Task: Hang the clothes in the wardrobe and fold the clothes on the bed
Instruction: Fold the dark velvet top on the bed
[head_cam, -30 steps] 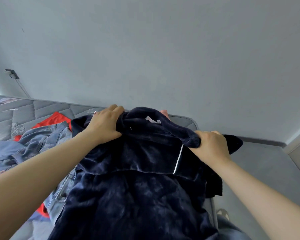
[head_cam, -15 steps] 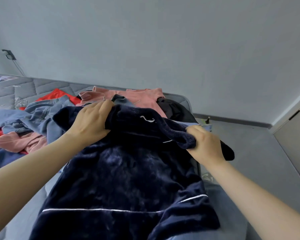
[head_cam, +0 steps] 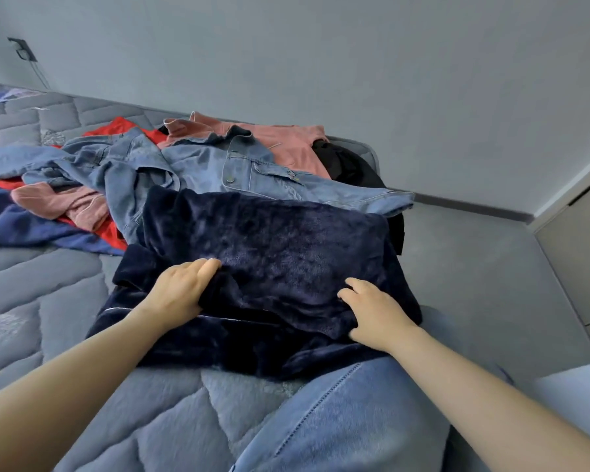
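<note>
At the far left the quilted grey-blue bed [head_cam: 31, 301] is seen, its padded surface stitched into raised panels. A heap of unfolded clothes is spread across it: a smooth navy piece [head_cam: 21, 229], a rumpled pink piece [head_cam: 62, 202] and a bright red piece [head_cam: 120, 126], all left loose, presumably because they have not yet been dealt with. A stiff denim jacket [head_cam: 201, 165] with metal buttons and a flapped pocket is laid over them.

Just in front of the jacket, near the bed's edge, the dark velvet garment [head_cam: 269, 240] is found, doubled over into a rough rectangle. Its pile is plush and faintly glossy, and a thin pale piping line is shown along a lower edge. It is judged to be mid-fold.

A thick fold at its near left is gripped by the left hand [head_cam: 178, 291], the fingers curled into the cloth, probably so that the layer is held in place. The right hand [head_cam: 375, 311] is laid on top of the near right part, its fingers bent loosely and slightly apart, with nothing seen pinched; the fold is probably being pressed flat.

Further back a pink top [head_cam: 286, 141] and a crumpled black garment [head_cam: 348, 165] are seen. At the right edge a plain beige cupboard door [head_cam: 576, 250] is stood against the wall
</note>
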`<state>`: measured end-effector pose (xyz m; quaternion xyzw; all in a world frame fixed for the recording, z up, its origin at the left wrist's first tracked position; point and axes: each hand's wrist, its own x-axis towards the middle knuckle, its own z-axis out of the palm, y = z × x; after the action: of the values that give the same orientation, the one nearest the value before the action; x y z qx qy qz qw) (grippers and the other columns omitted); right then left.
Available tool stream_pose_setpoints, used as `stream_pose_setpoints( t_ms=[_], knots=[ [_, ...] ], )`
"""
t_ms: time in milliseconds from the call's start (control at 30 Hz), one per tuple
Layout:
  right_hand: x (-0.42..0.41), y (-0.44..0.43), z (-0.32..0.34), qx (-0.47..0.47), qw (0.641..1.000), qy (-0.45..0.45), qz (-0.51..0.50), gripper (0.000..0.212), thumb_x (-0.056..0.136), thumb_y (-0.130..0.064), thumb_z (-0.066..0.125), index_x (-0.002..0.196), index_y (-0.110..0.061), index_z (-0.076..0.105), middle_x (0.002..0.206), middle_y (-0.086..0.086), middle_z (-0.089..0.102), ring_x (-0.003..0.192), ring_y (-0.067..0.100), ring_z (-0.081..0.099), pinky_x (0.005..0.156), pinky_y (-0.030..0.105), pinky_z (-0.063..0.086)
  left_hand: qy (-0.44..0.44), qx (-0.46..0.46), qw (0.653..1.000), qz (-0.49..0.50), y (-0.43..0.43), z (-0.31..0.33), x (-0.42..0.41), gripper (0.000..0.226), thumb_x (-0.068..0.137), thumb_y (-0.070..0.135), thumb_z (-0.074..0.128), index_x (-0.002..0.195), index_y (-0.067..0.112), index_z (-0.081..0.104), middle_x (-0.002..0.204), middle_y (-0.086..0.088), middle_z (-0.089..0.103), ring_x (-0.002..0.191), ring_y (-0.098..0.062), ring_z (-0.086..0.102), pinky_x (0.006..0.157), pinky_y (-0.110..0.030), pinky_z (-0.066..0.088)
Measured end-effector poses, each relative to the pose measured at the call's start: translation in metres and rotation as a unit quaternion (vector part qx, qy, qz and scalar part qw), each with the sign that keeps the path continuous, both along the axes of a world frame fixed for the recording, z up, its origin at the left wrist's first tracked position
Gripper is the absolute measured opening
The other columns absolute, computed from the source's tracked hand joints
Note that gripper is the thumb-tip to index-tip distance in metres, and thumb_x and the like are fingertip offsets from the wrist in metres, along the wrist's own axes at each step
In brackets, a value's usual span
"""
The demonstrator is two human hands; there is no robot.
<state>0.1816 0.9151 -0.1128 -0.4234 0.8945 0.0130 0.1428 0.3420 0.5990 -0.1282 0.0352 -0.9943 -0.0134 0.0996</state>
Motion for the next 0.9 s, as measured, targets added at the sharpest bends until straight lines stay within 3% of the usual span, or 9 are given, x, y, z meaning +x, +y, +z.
stream_pose_setpoints(
  t_ms=[200,333,433,533,600,667,733,800,900],
  knots=[
    [0.001,-0.003,0.003,-0.009,1.0,0.011,0.028,0.044,0.083,-0.024,0.06,0.126,-0.021,0.056,0.124,0.0,0.049,0.117,0.022,0.047,0.094,0.034,0.045,-0.179,-0.036,0.983,0.011,0.001,0.01,-0.004,0.068,0.067,0.051,0.067,0.121,0.021,0.042,0.111,0.004,0.051,0.087,-0.021,0.061,0.066,-0.029,0.042],
    [0.001,0.008,0.013,-0.123,0.989,0.025,0.075,0.038,0.08,-0.025,0.061,0.117,-0.027,0.065,0.096,-0.009,0.057,0.09,0.012,0.058,0.075,0.029,0.049,-0.105,-0.029,0.991,-0.077,-0.003,0.017,0.019,0.048,0.072,0.06,0.061,0.103,0.024,0.056,0.094,0.009,0.058,0.085,-0.017,0.062,0.069,-0.028,0.044],
    [0.002,0.016,0.017,-0.083,0.992,-0.032,0.09,0.044,0.077,-0.057,0.058,0.115,-0.035,0.065,0.096,-0.015,0.055,0.091,0.005,0.053,0.078,0.025,0.047,-0.174,0.016,0.981,-0.089,0.001,0.016,0.037,0.066,0.071,0.082,0.045,0.109,0.031,0.061,0.103,0.013,0.052,0.095,-0.009,0.053,0.084,-0.025,0.044],
    [0.008,0.014,0.014,-0.029,0.993,-0.062,0.092,0.055,0.082,-0.074,0.043,0.075,-0.025,0.068,0.079,-0.013,0.055,0.079,0.004,0.051,0.073,0.022,0.044,-0.263,0.142,0.954,-0.015,0.003,0.018,0.035,0.079,0.071,0.09,0.026,0.095,0.029,0.072,0.098,0.012,0.058,0.087,-0.004,0.058,0.085,-0.024,0.047],
    [0.008,0.007,0.013,-0.078,0.994,-0.032,0.069,0.057,0.091,-0.06,0.043,0.056,-0.016,0.051,0.067,-0.006,0.051,0.066,0.009,0.049,0.065,0.025,0.043,-0.206,0.263,0.939,0.083,0.0,0.024,0.023,0.07,0.08,0.079,0.035,0.066,0.019,0.068,0.064,0.003,0.066,0.057,-0.009,0.062,0.062,-0.024,0.051],
    [0.009,-0.002,0.013,-0.071,0.996,-0.038,0.049,0.048,0.093,-0.046,0.05,0.054,-0.019,0.044,0.063,-0.006,0.049,0.06,0.009,0.045,0.06,0.025,0.038,-0.078,0.258,0.954,0.128,-0.007,0.025,0.012,0.048,0.089,0.056,0.052,0.06,0.018,0.061,0.052,0.002,0.061,0.046,-0.008,0.057,0.055,-0.026,0.048],
    [0.01,-0.012,0.014,-0.048,0.996,-0.074,0.028,0.033,0.09,-0.037,0.055,0.06,-0.023,0.052,0.064,-0.009,0.054,0.062,0.007,0.048,0.061,0.026,0.04,0.022,0.197,0.967,0.157,-0.015,0.025,0.004,0.015,0.089,0.038,0.061,0.082,0.024,0.062,0.078,0.008,0.061,0.062,-0.006,0.057,0.066,-0.032,0.05],
    [0.007,-0.025,0.018,-0.076,0.993,-0.089,0.001,0.019,0.089,-0.029,0.055,0.072,-0.025,0.062,0.07,-0.009,0.062,0.065,0.007,0.052,0.065,0.026,0.046,0.043,0.209,0.953,0.216,-0.024,0.022,-0.007,0.028,0.089,0.031,0.063,0.112,0.016,0.058,0.106,-0.001,0.055,0.078,-0.015,0.059,0.078,-0.037,0.052],
    [0.0,-0.052,0.029,-0.131,0.987,-0.087,-0.017,0.014,0.091,-0.024,0.052,0.091,-0.026,0.066,0.08,-0.009,0.066,0.064,0.002,0.051,0.069,0.025,0.049,0.099,0.237,0.922,0.289,-0.039,0.022,-0.024,0.047,0.087,0.028,0.065,0.126,0.007,0.051,0.122,-0.014,0.049,0.098,-0.029,0.057,0.088,-0.041,0.048]
  ],
)
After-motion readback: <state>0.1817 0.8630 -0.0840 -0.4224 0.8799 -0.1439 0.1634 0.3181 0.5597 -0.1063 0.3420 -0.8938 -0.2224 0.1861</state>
